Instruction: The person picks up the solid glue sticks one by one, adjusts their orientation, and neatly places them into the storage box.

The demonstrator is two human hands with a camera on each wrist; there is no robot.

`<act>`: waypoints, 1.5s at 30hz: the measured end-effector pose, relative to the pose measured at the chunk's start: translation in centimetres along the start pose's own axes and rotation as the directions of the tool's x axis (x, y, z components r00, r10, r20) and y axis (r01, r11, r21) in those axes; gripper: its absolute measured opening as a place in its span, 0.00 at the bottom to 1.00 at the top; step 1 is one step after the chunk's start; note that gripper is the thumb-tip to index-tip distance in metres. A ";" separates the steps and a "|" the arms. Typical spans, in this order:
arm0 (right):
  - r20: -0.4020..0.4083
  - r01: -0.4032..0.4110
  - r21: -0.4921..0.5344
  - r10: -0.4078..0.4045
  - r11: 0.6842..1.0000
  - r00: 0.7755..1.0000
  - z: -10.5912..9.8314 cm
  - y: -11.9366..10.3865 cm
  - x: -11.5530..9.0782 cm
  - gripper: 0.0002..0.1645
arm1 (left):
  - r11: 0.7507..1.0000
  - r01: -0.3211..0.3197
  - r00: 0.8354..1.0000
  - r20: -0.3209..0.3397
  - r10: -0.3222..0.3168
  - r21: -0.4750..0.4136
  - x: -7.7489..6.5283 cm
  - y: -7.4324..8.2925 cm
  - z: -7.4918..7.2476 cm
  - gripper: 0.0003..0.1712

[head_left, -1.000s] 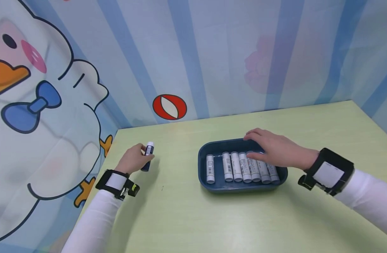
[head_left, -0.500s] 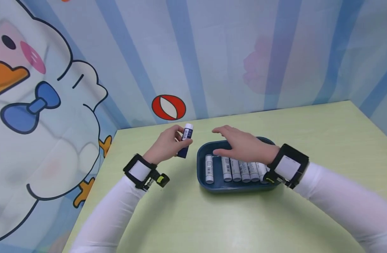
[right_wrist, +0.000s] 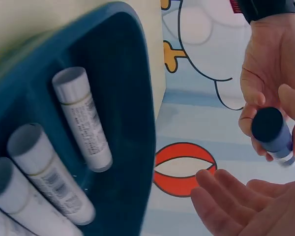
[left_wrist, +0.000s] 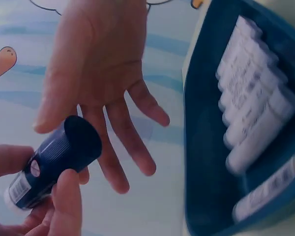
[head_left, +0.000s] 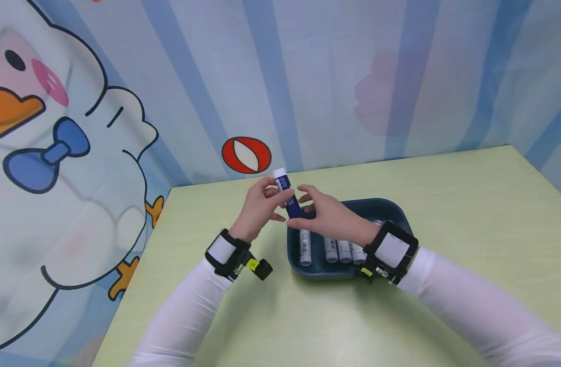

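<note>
My left hand [head_left: 257,209] grips a dark blue glue stick [head_left: 291,208] with a white cap, holding it tilted above the tray's left back corner. In the left wrist view, thumb and fingers pinch the glue stick [left_wrist: 49,160] around its label. My right hand [head_left: 330,219] is beside the stick's dark lower end, with fingers extended and thumb spread. In the right wrist view, the right hand's fingers [right_wrist: 231,196] stand apart from the glue stick [right_wrist: 271,132]. Under the right hand sits a dark blue tray [head_left: 330,276] holding several white glue sticks [head_left: 305,250], partly hidden.
The pale green table [head_left: 271,326] extends around the tray. Behind it hangs a striped blue cloth [head_left: 326,92] printed with a duck and a red ball. One white stick lies apart at the tray's left; the others lie side by side.
My left hand has carried the blue glue stick rightward from the table's left part to beside the tray. My right hand has moved left over the tray to meet it.
</note>
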State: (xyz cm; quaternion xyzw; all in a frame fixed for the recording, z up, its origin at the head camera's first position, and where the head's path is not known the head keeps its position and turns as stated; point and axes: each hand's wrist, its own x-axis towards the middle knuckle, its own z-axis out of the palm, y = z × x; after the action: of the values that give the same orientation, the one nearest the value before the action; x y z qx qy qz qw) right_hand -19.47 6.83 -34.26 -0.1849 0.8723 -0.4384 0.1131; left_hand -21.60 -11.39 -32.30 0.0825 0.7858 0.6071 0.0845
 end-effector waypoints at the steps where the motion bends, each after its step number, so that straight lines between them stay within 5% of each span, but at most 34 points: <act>1: -0.009 0.001 0.012 -0.001 1.000 1.000 0.0 0.2 -0.1 0.53 | 0.999 0.007 1.000 -0.010 -0.008 -0.049 0.0 -0.2 0.2 0.19; 9: -0.089 0.027 0.052 -0.022 0.998 0.996 -0.4 1.4 -0.9 0.44 | 0.967 0.046 0.998 -0.025 -0.055 -0.252 0.1 -1.3 1.6 0.21; 23: -0.140 0.027 0.019 -0.024 0.999 0.990 -1.8 2.6 -1.8 0.40 | 0.915 0.106 0.991 -0.031 -0.127 -0.389 0.3 -2.1 2.7 0.18; 36: -0.250 0.151 0.025 -0.140 0.988 0.958 -1.7 3.1 -1.9 0.16 | 0.912 0.114 0.991 -0.022 -0.133 -0.394 0.3 -2.5 3.1 0.19; 45: -0.285 0.158 0.144 -0.112 0.977 0.952 -3.5 3.5 -1.9 0.19 | 0.978 0.079 0.995 0.069 -0.067 -0.191 0.1 -2.9 1.7 0.22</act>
State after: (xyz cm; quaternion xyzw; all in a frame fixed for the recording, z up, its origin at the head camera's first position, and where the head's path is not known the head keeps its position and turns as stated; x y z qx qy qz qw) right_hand -19.78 12.04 -34.96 -0.1715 0.8254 -0.5373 -0.0246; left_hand -21.34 -10.49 -35.50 0.0638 0.7224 0.6744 0.1385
